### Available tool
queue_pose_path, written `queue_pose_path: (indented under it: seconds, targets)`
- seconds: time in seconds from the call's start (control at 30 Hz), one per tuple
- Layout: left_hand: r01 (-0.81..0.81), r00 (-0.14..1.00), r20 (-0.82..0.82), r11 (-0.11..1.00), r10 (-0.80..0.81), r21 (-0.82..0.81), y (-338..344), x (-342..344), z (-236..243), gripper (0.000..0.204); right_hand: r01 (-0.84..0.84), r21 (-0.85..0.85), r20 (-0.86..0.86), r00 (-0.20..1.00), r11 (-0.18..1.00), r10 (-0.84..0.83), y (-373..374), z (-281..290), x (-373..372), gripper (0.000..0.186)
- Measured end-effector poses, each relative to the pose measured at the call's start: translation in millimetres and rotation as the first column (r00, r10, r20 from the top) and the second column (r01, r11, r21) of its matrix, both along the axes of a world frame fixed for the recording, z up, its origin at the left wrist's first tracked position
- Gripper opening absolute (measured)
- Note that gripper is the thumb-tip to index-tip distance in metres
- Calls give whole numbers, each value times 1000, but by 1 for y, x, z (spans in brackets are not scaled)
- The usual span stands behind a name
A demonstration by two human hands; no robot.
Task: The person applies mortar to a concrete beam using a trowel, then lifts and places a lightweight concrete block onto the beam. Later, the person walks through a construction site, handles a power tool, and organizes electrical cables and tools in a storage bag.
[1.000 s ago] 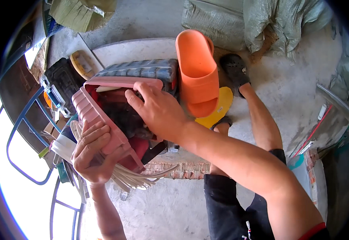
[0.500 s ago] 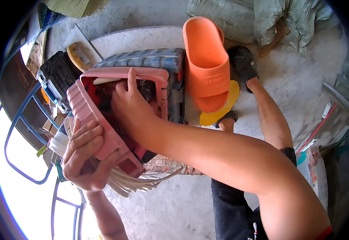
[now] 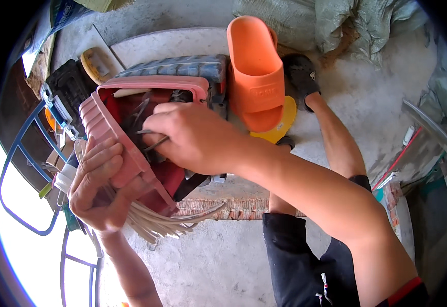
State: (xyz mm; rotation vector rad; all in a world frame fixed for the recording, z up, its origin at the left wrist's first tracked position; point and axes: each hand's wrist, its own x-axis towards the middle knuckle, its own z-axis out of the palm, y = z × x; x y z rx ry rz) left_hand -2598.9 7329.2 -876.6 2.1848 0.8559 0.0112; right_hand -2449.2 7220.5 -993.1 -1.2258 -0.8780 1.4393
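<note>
A pink plastic bin lies tilted with its mouth facing me. My left hand is wrapped round its lower left wall. At the mouth, my right hand is closed with thumb and fingers on a thin dark metal piece; its far end and exact kind are hidden. Deeper in the bin are red surfaces and dark items that I cannot make out. A pale strip lies along the upper rim inside. Below my left hand, a bundle of whitish cables hangs under the bin.
An orange slipper stands right of the bin, over a yellow piece. Behind the bin sits a grey-blue ribbed case. A black case and a yellow-handled trowel lie left. Woven sacks stand at the back.
My right hand has drawn back from inside the bin toward its mouth, and a thin dark metal piece now shows in its fingers. My left hand keeps its hold on the bin.
</note>
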Motion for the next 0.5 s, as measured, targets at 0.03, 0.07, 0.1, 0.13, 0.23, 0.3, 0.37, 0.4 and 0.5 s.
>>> queue_pose_path:
  seconds: [0.03,0.07,0.1,0.13,0.23,0.3,0.37,0.4,0.5]
  targets:
    - [0,1000,2,1000,0,-1,-1,-1,-1,44,-20,-40,-34,999,999,19,-7,4,12,8]
    - [0,1000,-4,1000,0,-9,0,-1,-1,43,-18,-40,-35,999,999,17,-17,5,17,8]
    - [0,1000,-6,1000,0,-14,1,0,-1,42,40,-25,-29,999,999,-41,-27,6,21,7]
    - [2,1000,-3,1000,-2,-10,1,2,0,42,97,-9,-26,995,995,-98,-36,10,25,10]
    - [7,1000,-15,1000,-7,11,1,5,1,39,15,38,-50,999,999,-13,-59,37,49,7]
    - [-4,1000,-4,1000,4,14,-1,7,-1,39,-67,59,-165,983,996,76,-76,52,62,5]
    - [-40,999,-9,999,40,4,-3,8,0,36,-206,45,-335,919,977,210,-94,66,66,5]
    - [-43,999,-4,999,43,13,-3,8,1,36,-272,53,-388,881,961,271,-101,73,66,6]
    - [-61,998,-15,998,61,16,-5,9,0,33,-293,19,-422,865,956,274,-103,97,55,5]
